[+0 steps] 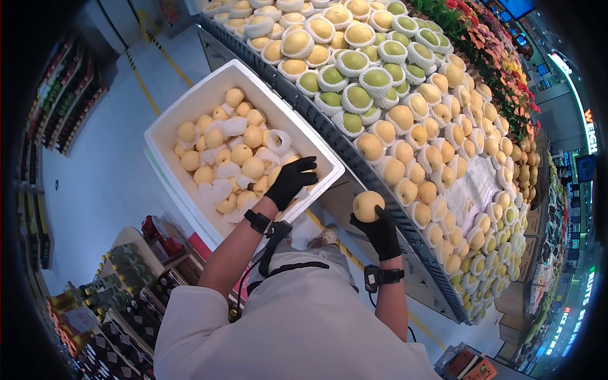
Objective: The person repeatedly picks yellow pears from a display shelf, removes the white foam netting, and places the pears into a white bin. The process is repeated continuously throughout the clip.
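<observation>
My right hand (380, 232), in a black glove, holds a bare yellow Asian pear (368, 206) between the foam box and the fruit stand. Over the near right corner of the white foam box (242, 71) is my left hand (291, 183), also gloved, with its fingers spread above the pears at that end; whether it touches one is hidden. Loose yellow pears (241, 154) fill much of the box, mixed with white foam net sleeves (234, 127). On the sloped stand to the right, yellow pears (400, 117) sit in foam nets beside green ones (352, 63).
A dark slatted rail (332, 130) edges the fruit stand. Crumpled white paper (470, 187) lies among its pears. Flowers (494, 47) line the far side. Shelves of bottles (126, 270) stand at the lower left, near the box. Yellow tape (171, 64) marks the floor.
</observation>
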Action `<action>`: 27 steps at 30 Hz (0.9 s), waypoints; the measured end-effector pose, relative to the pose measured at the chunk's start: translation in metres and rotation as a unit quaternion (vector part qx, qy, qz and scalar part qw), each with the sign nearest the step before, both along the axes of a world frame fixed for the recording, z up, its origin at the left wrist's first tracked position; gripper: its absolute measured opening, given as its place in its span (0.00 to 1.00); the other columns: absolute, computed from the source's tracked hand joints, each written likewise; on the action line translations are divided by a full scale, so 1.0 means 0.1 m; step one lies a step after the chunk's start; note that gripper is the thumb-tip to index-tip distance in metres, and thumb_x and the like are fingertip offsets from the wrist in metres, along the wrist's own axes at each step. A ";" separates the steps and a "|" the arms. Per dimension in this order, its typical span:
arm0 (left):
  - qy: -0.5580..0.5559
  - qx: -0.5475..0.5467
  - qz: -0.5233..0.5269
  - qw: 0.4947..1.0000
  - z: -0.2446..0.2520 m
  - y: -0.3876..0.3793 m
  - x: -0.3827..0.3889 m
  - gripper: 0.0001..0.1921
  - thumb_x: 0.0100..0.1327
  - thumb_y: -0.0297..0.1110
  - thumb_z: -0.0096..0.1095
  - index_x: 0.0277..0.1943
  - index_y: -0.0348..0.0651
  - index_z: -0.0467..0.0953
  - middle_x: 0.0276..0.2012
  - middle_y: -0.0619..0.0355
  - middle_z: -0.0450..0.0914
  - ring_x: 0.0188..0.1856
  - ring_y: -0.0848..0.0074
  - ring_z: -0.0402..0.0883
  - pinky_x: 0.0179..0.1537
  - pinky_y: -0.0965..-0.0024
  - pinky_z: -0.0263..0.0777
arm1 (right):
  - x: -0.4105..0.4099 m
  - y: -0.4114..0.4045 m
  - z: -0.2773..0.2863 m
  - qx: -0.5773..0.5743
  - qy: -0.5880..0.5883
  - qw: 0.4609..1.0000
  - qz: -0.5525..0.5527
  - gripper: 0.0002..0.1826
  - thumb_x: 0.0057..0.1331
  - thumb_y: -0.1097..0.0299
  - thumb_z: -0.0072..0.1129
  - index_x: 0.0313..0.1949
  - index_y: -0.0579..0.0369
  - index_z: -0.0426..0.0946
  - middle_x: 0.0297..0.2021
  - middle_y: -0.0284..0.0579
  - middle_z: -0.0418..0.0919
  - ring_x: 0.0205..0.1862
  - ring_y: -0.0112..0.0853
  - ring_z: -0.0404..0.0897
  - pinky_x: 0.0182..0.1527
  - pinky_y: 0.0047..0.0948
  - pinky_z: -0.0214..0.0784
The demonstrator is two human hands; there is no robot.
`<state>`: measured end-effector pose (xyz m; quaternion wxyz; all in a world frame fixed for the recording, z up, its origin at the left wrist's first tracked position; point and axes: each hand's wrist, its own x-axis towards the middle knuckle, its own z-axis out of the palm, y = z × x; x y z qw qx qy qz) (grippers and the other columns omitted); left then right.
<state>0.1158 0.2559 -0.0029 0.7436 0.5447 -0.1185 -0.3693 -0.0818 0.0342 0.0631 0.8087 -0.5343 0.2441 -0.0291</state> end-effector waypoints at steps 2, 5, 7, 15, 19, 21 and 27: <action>-0.081 0.034 -0.075 0.993 0.22 -0.22 -0.28 0.39 0.57 0.28 0.72 0.71 0.42 0.61 0.64 0.52 0.71 0.59 0.67 0.75 0.56 0.69 0.75 | 0.10 0.03 0.01 0.000 0.008 1.000 -0.001 0.27 0.64 0.67 0.63 0.58 0.63 0.64 0.50 0.52 0.74 0.52 0.41 0.79 0.53 0.39 0.77; -0.244 0.091 -0.111 0.959 0.45 -0.41 -0.59 0.49 0.49 0.35 0.79 0.73 0.42 0.57 0.64 0.53 0.71 0.60 0.65 0.74 0.56 0.65 0.75 | 0.20 0.10 0.06 0.043 -0.005 0.999 0.013 0.28 0.63 0.66 0.64 0.59 0.61 0.65 0.50 0.50 0.75 0.51 0.38 0.79 0.51 0.38 0.78; -0.299 0.057 -0.070 0.950 0.55 -0.55 -0.67 0.45 0.45 0.33 0.81 0.67 0.39 0.64 0.58 0.49 0.76 0.56 0.65 0.77 0.55 0.63 0.74 | 0.28 0.17 0.07 -0.020 0.028 0.999 0.020 0.28 0.61 0.67 0.66 0.59 0.59 0.67 0.50 0.46 0.76 0.49 0.33 0.79 0.49 0.33 0.77; -0.310 0.085 0.023 0.947 0.51 -0.34 -0.64 0.39 0.46 0.38 0.81 0.60 0.38 0.68 0.52 0.50 0.78 0.54 0.63 0.79 0.56 0.64 0.73 | 0.52 0.44 0.09 -0.211 0.024 0.975 0.072 0.33 0.65 0.63 0.64 0.65 0.57 0.60 0.54 0.47 0.74 0.49 0.33 0.79 0.49 0.32 0.77; -0.275 0.145 0.112 0.944 0.15 -0.09 -0.35 0.43 0.44 0.42 0.84 0.61 0.38 0.66 0.52 0.50 0.77 0.54 0.65 0.79 0.56 0.65 0.74 | 0.54 0.41 0.14 -0.059 0.039 0.995 0.076 0.31 0.71 0.65 0.56 0.69 0.54 0.55 0.55 0.52 0.75 0.48 0.36 0.80 0.48 0.35 0.78; -0.217 0.097 0.167 0.957 -0.03 0.17 -0.08 0.41 0.46 0.39 0.83 0.61 0.37 0.66 0.53 0.50 0.76 0.54 0.69 0.78 0.55 0.66 0.74 | 0.53 0.33 0.16 -0.059 0.048 0.994 0.083 0.28 0.73 0.67 0.53 0.69 0.53 0.56 0.54 0.53 0.76 0.46 0.37 0.82 0.48 0.37 0.78; -0.099 0.150 0.267 0.947 -0.55 1.06 0.81 0.31 0.54 0.34 0.78 0.58 0.37 0.70 0.50 0.56 0.78 0.51 0.73 0.79 0.53 0.71 0.77 | 0.38 0.12 0.14 -0.083 0.083 0.991 0.068 0.26 0.72 0.66 0.54 0.67 0.53 0.59 0.52 0.52 0.77 0.46 0.37 0.82 0.48 0.37 0.77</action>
